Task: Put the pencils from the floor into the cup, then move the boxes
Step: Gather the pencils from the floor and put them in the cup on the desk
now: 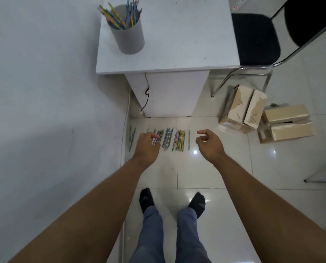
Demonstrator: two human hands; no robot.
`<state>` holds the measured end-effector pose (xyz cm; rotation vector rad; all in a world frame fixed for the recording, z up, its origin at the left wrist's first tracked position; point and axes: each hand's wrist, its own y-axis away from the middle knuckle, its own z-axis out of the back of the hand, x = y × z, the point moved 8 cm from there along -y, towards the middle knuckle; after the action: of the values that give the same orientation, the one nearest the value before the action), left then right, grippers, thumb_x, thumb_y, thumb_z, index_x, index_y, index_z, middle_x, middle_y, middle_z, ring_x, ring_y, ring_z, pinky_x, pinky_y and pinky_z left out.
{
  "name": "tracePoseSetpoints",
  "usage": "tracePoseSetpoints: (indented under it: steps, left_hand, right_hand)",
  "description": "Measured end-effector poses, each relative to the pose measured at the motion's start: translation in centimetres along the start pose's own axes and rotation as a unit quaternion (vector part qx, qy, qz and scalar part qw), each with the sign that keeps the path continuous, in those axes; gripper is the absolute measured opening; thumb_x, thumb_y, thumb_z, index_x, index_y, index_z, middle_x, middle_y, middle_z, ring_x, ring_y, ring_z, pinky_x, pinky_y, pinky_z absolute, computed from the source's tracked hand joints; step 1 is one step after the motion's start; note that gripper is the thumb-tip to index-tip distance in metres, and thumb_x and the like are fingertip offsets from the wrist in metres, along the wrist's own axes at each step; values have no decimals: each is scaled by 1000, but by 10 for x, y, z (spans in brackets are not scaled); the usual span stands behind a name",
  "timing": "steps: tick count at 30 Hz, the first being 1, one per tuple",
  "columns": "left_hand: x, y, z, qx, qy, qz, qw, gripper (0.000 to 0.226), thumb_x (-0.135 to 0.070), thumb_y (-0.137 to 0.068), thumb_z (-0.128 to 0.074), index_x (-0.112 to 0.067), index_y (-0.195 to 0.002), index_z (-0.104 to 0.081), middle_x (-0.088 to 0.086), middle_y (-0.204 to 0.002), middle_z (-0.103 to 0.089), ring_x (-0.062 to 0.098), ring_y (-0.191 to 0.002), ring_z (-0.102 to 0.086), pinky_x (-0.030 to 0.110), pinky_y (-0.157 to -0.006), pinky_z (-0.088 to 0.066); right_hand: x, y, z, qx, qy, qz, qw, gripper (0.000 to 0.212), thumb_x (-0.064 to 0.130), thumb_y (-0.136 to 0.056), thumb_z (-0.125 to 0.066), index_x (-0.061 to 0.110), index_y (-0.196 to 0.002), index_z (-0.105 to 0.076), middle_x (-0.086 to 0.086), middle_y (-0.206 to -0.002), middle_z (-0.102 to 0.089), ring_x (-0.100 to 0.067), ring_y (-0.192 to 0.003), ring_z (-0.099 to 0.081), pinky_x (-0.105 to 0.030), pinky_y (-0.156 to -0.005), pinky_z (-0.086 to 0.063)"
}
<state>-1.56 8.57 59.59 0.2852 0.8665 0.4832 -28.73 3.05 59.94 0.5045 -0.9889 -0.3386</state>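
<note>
Several coloured pencils lie in small bunches in a row on the white floor tiles in front of the desk. My left hand is over the left part of the row, its fingers curled round a few pencils. To the right of the row, my right hand hovers with loosely curled fingers and holds nothing. A grey cup with several pencils in it stands on the white desk. Two pairs of beige cardboard boxes sit on the floor at the right.
A black chair with a metal frame stands right of the desk, above the boxes. A white wall runs along the left. A cable hangs down the desk's side. My feet in black socks stand on the tiles.
</note>
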Motion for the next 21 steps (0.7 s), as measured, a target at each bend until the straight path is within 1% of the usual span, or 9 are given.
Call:
tracePoseSetpoints:
  steps: [2,4,6,7,10,15,16,18,21]
  left_hand:
    - [26,-10,-11,-2,4,6,1000,15,-13,-98,-66,-19,-113,-64,3,-122,-48,13,-105,-54,6,-87,-41]
    - [54,-19,-27,-9,9,8,1000,15,-12,-98,-66,-17,-112,-64,2,-119,-48,13,-102,-53,11,-90,-45]
    - [81,-26,-45,-14,17,14,1000,14,-13,-98,-65,-18,-112,-63,1,-117,-47,14,-103,-54,21,-94,-46]
    - [95,-28,-56,-11,23,19,999,15,-13,-99,-65,-19,-112,-63,0,-118,-47,14,-105,-54,22,-94,-46]
    - [138,-34,-90,-3,36,41,999,18,-15,-99,-64,-24,-114,-62,-2,-122,-48,13,-109,-54,19,-92,-43]
    - [196,-51,-140,-4,54,58,997,18,-19,-100,-64,-28,-114,-60,-4,-122,-50,10,-110,-53,19,-91,-44]
    - [211,-60,-155,1,50,57,997,17,-19,-100,-64,-29,-114,-60,-4,-122,-50,9,-110,-54,20,-92,-45]
    - [231,-76,-176,8,42,54,998,18,-20,-100,-65,-29,-114,-61,-5,-122,-50,9,-110,-54,21,-93,-44]
    - [256,-106,-208,14,22,40,999,19,-19,-99,-67,-29,-114,-61,-5,-121,-51,9,-109,-54,20,-91,-42]
  right_hand:
    - [-23,-10,-19,-5,-3,6,1000,26,16,-100,-63,22,-125,-66,-3,-108,-73,-16,-74,-66,-21,-59,-46]
    - [-53,-22,-39,-13,-10,1,1000,27,17,-99,-65,23,-125,-65,0,-106,-73,-19,-84,-70,-22,-62,-46]
    - [-79,-33,-56,-27,-20,-3,999,29,19,-100,-66,26,-127,-62,8,-100,-69,-14,-79,-68,-21,-61,-46]
    - [-92,-38,-64,-39,-26,-6,999,31,19,-100,-66,27,-129,-61,11,-99,-67,-11,-75,-66,-21,-61,-47]
    - [-135,-59,-92,-62,-44,-16,997,37,21,-99,-68,28,-134,-58,14,-98,-67,-10,-72,-66,-20,-61,-48]
    - [-201,-100,-141,-70,-46,-43,996,37,24,-99,-70,26,-135,-57,11,-102,-68,-6,-72,-65,-8,-53,-42]
    - [-219,-113,-153,-70,-41,-46,996,37,25,-99,-70,25,-134,-58,10,-103,-68,-7,-73,-66,-9,-56,-44]
    - [-243,-132,-168,-68,-32,-43,996,37,27,-99,-70,25,-134,-58,8,-106,-69,-9,-76,-67,-19,-64,-51]
    - [-275,-165,-183,-74,-14,-36,997,37,31,-99,-71,26,-133,-59,5,-109,-70,-9,-78,-68,-16,-62,-44]
